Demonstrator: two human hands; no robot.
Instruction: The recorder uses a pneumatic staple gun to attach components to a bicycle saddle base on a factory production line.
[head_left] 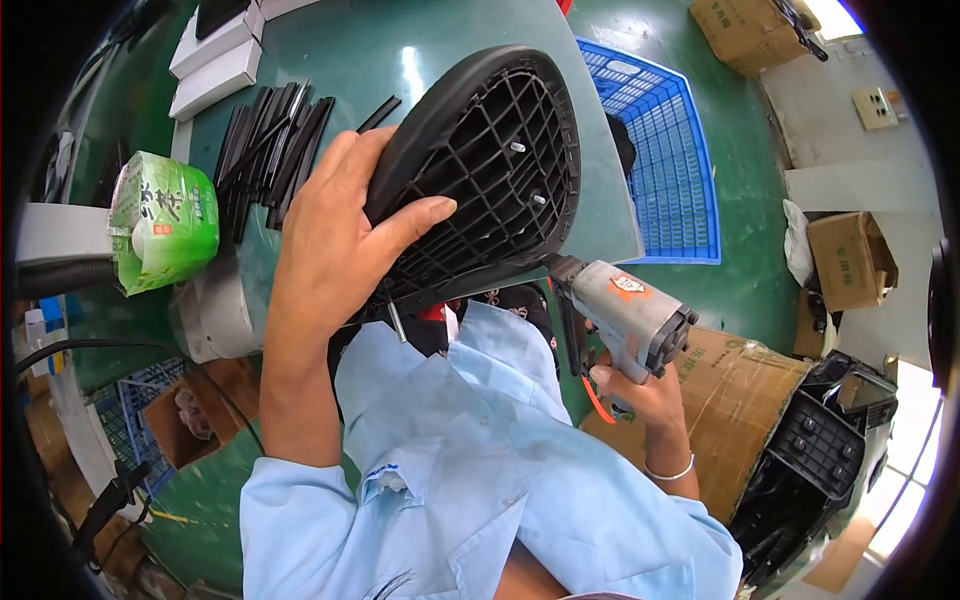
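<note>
My left hand (335, 230) grips a black padded seat or backrest (500, 150) by its left edge, thumb on the ribbed underside. Its plastic lattice faces up toward me, with a few silver bolt ends standing out of it. In my right hand (645, 395) is a grey pneumatic staple gun (625, 305), an orange hose below its grip. The gun's nose meets the lower right rim of the padded piece; whether it presses on it cannot be made out. My right fingers are partly hidden behind the handle.
Black strips (270, 145) lie on the green table (350, 60) beyond my left hand, near white boxes (215, 65). A cut green carton (165, 225) hangs at the left. A blue crate (675, 170) stands past the table's right edge. Cardboard (745, 390) and black plastic parts (815, 440) sit at the right.
</note>
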